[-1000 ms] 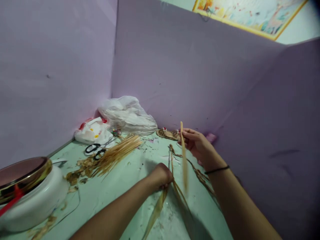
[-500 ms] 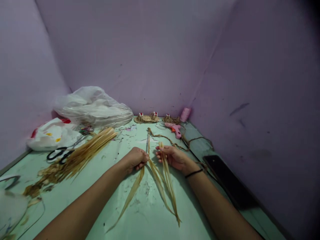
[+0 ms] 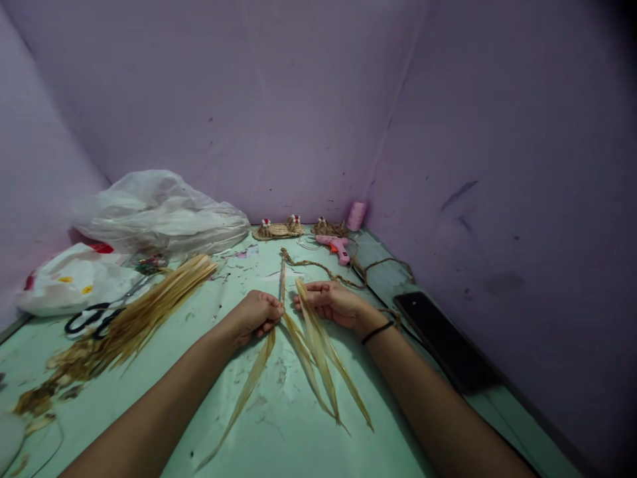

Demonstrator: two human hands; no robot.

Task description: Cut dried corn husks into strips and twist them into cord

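Note:
My left hand pinches a thin braid of dried fibre near its lower end, with the fingers closed. Loose strands fan out below that grip, one pale strip trailing toward the lower left. Between the thumb and fingers of my right hand are the top ends of a few separate pale fibre strips, which hang down toward me. The braid runs away from me to a twisted knot, where a brown braided cord bends off to the right.
A bundle of dried fibre and black-handled scissors lie left, beside plastic bags. Woven slippers, a pink glue gun and a pink thread spool are at the back. A dark phone lies right.
The strips in my right hand have spread apart, their lower ends now separated. My left hand keeps its pinch on the braid. The whole view has shifted slightly, moving things leftward.

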